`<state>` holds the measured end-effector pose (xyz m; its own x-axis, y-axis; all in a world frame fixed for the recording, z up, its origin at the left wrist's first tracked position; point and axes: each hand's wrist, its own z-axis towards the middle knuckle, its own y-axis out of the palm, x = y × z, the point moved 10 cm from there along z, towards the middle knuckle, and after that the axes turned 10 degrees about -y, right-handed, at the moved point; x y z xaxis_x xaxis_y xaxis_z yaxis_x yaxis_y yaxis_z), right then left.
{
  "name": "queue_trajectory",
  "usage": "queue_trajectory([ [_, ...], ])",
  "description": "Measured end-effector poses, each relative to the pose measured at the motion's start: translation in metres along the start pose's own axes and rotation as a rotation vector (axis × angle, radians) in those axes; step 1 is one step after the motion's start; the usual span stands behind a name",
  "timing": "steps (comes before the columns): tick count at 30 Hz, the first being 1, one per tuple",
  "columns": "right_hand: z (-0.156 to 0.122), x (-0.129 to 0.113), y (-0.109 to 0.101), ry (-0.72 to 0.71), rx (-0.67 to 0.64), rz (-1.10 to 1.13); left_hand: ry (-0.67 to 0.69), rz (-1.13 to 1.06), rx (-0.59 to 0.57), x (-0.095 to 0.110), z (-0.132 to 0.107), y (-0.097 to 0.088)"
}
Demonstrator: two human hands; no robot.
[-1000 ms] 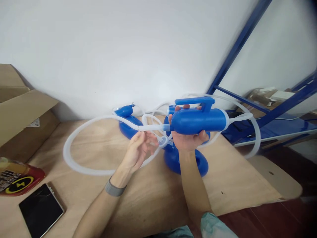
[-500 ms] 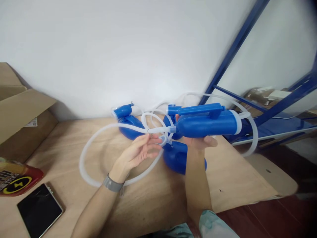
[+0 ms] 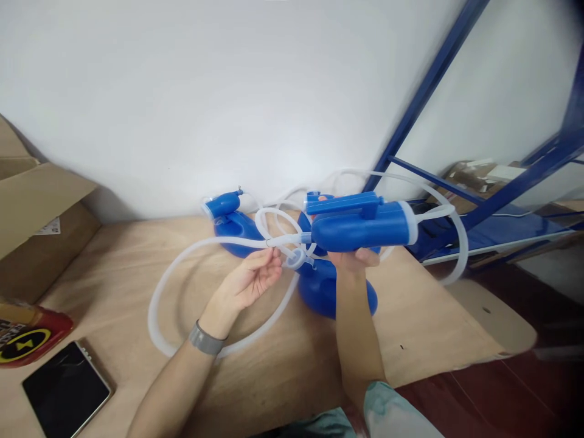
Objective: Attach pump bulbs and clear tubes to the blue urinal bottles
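Note:
My right hand (image 3: 353,258) grips a blue pump-like cylinder (image 3: 360,228) from below, holding it level above the table. A blue handle bar (image 3: 344,202) runs along its top. A clear tube (image 3: 191,252) leaves its left nozzle and loops over the table. My left hand (image 3: 249,281), palm up with fingers curled, pinches that tube near a small metal clip (image 3: 270,243). Another clear tube (image 3: 449,243) leaves the cylinder's white right end and curves down. Two more blue units lie beneath, one (image 3: 230,222) by the wall and one (image 3: 326,292) under my right hand.
An open cardboard box (image 3: 41,225) stands at the left. A red packet (image 3: 27,340) and a black phone (image 3: 66,389) lie at the near left of the wooden table (image 3: 283,359). A blue metal rack (image 3: 479,182) stands at the right, by the table's edge.
The cylinder drifted right, then back left and slightly up. The tube loop on the table has tightened and shifted right. My left hand stays at the tube near the nozzle.

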<state>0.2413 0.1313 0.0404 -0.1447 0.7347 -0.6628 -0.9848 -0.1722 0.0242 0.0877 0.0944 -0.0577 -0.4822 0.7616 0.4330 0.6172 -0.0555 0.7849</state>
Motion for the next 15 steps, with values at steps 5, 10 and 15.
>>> queue_trajectory([
  [5,0.003,-0.026,0.029,-0.221,-0.14,0.186,0.111,0.233,-0.063,-0.006,0.003,0.007],
  [10,0.006,-0.03,0.034,-0.312,-0.134,0.155,0.254,0.316,-0.02,0.009,-0.004,0.009],
  [15,0.003,-0.012,0.018,-0.242,-0.129,0.174,0.469,0.606,0.04,0.041,-0.033,0.016],
])
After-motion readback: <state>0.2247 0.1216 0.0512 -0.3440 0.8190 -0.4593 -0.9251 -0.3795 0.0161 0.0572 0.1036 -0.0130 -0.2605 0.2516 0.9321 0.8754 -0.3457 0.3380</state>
